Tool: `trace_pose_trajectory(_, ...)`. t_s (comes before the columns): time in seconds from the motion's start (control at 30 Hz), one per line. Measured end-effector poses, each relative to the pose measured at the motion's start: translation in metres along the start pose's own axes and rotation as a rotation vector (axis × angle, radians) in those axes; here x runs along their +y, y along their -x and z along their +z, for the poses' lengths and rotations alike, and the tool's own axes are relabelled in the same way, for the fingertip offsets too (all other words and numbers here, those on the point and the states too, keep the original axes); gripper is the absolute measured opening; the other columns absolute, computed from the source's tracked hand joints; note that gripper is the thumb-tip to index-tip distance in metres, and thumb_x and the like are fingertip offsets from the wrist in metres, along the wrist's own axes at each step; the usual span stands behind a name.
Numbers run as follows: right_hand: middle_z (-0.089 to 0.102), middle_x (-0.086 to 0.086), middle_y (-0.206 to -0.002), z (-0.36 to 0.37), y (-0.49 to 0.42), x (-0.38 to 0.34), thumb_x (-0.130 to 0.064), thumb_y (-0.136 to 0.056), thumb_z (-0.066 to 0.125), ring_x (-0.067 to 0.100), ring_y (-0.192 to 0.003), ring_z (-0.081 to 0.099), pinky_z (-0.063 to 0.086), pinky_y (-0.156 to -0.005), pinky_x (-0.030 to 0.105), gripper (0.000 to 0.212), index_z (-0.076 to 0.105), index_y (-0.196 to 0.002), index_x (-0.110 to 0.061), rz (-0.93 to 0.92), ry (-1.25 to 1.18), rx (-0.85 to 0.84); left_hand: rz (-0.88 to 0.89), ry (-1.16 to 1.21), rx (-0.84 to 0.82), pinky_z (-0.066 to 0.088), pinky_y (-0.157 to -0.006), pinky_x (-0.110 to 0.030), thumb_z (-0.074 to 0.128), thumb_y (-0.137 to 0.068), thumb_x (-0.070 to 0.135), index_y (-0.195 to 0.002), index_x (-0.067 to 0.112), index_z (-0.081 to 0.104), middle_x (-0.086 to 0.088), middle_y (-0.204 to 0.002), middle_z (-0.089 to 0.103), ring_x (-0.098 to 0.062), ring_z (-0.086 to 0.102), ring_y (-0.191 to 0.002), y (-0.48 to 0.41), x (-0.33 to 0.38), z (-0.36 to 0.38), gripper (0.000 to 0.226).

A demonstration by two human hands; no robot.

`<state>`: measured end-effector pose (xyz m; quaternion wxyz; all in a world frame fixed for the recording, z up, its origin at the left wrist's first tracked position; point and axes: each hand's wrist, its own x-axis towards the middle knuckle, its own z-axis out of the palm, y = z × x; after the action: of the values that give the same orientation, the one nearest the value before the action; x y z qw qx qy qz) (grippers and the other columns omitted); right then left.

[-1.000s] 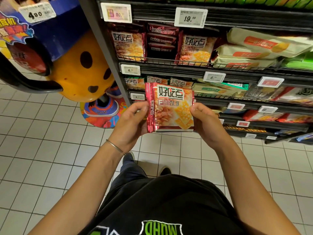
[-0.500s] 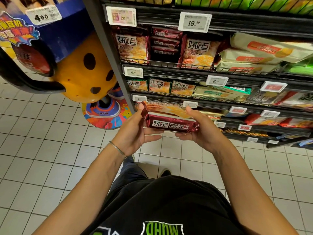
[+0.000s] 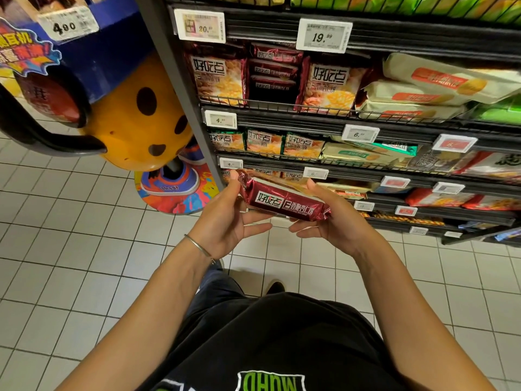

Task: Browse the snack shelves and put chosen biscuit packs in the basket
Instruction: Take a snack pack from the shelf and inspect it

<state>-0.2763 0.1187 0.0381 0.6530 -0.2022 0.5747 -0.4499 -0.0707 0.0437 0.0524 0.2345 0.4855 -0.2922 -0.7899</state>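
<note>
Open tiled floor (image 3: 84, 249) lies below and left; wire rails (image 3: 282, 104) fence the packed snack shelves (image 3: 310, 122), the spotted orange figure (image 3: 135, 122) crowding the upright (image 3: 180, 80).

shirt (image 3: 282, 334): black, short-sleeved; green block lettering (image 3: 270, 384) outlined in white on the front
bangle (image 3: 198, 246): thin, silvery; at the wrist of the left hand (image 3: 225, 224)
trousers (image 3: 211, 292): dark blue-grey
shoe (image 3: 275, 287): dark, rounded toe

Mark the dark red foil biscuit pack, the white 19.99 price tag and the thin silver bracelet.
dark red foil biscuit pack (image 3: 284, 203): head view, labelled side.
white 19.99 price tag (image 3: 324, 36): head view, printed digits.
thin silver bracelet (image 3: 197, 245): head view, mid band.
</note>
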Motion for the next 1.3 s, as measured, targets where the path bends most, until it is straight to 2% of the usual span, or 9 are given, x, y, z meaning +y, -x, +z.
trace_pose_trajectory(0.23,0.075,0.005,-0.119,-0.007,-0.009,0.004,-0.033,-0.099,0.068,0.020,-0.093,0.077,0.060,-0.068,0.032,0.050,0.047,-0.144,-0.027,-0.042,0.026,0.113,-0.066,0.079,-0.079,0.063,-0.083,-0.050,0.042,-0.090,0.072,-0.131,0.020,0.067,-0.013,-0.124,0.073,-0.034,0.072,-0.111,0.000,0.004,-0.006,0.070)
trace_pose_trajectory(0.47,0.076,0.007,-0.121,-0.007,-0.007,0.003,-0.039,-0.090,0.067,0.032,-0.115,0.071,0.050,-0.107,0.059,0.040,0.067,-0.126,-0.022,-0.122,0.147,0.028,0.031,-0.022,0.021,0.057,-0.098,-0.046,0.054,-0.105,0.023,-0.131,0.009,0.063,-0.016,-0.125,0.072,-0.032,0.071,-0.112,0.004,0.000,-0.004,0.031)
trace_pose_trajectory(0.57,0.074,0.011,-0.124,-0.008,-0.006,0.002,-0.036,-0.101,0.054,0.035,-0.116,0.069,0.055,-0.100,0.055,0.035,0.068,-0.127,-0.017,-0.161,0.083,0.022,-0.009,0.008,0.043,0.054,-0.104,-0.051,0.053,-0.105,0.021,-0.131,0.005,0.062,-0.020,-0.128,0.070,-0.038,0.066,-0.121,0.002,-0.002,-0.005,0.031)
trace_pose_trajectory(0.67,0.074,0.013,-0.120,-0.011,-0.005,0.002,-0.027,-0.102,0.049,0.030,-0.108,0.071,0.059,-0.082,0.039,0.035,0.068,-0.128,-0.013,-0.181,-0.026,0.000,-0.089,0.076,0.022,0.065,-0.079,-0.040,0.056,-0.104,0.025,-0.130,0.004,0.062,-0.018,-0.117,0.075,-0.029,0.076,-0.097,0.003,-0.003,-0.005,0.035)
trace_pose_trajectory(0.77,0.073,0.013,-0.121,-0.010,-0.007,0.003,-0.020,-0.100,0.054,0.030,-0.114,0.069,0.059,-0.086,0.038,0.032,0.064,-0.129,-0.009,-0.203,-0.007,-0.029,-0.196,0.084,-0.028,0.064,-0.072,-0.038,0.057,-0.101,0.035,-0.121,0.009,0.065,-0.013,-0.100,0.078,-0.024,0.076,-0.081,0.003,-0.006,-0.003,0.034)
trace_pose_trajectory(0.9,0.074,-0.002,-0.124,-0.009,-0.009,0.001,-0.037,-0.093,0.066,0.020,-0.113,0.071,0.061,-0.093,0.042,0.058,0.048,-0.149,-0.033,-0.210,-0.026,-0.045,-0.345,0.150,-0.164,0.065,-0.062,-0.037,0.068,-0.080,0.038,-0.115,0.007,0.067,-0.019,-0.095,0.075,-0.025,0.077,-0.073,0.005,-0.010,0.000,0.046)
trace_pose_trajectory(1.0,0.072,-0.002,-0.129,-0.012,-0.007,-0.003,-0.041,-0.095,0.064,0.020,-0.115,0.071,0.060,-0.089,0.037,0.060,0.045,-0.151,-0.033,-0.235,-0.012,-0.049,-0.390,0.215,-0.238,0.064,-0.058,-0.034,0.067,-0.071,0.041,-0.109,0.002,0.066,-0.018,-0.088,0.074,-0.021,0.076,-0.064,0.005,-0.015,0.001,0.055)
trace_pose_trajectory(1.17,0.075,0.004,-0.117,-0.015,-0.005,-0.004,-0.041,-0.089,0.068,0.022,-0.105,0.074,0.060,-0.076,0.031,0.052,0.056,-0.135,-0.019,-0.224,-0.019,0.017,-0.375,0.201,-0.272,0.063,-0.062,-0.034,0.057,-0.078,0.050,-0.098,0.000,0.072,-0.017,-0.085,0.075,-0.024,0.077,-0.070,0.000,-0.019,-0.001,0.056)
trace_pose_trajectory(1.3,0.077,0.005,-0.111,-0.018,-0.005,-0.001,-0.039,-0.089,0.071,0.021,-0.101,0.076,0.060,-0.077,0.031,0.049,0.056,-0.130,-0.016,-0.228,-0.056,0.027,-0.357,0.135,-0.299,0.063,-0.064,-0.034,0.049,-0.086,0.054,-0.112,0.000,0.072,-0.022,-0.100,0.077,-0.028,0.079,-0.082,-0.003,-0.016,-0.003,0.064)
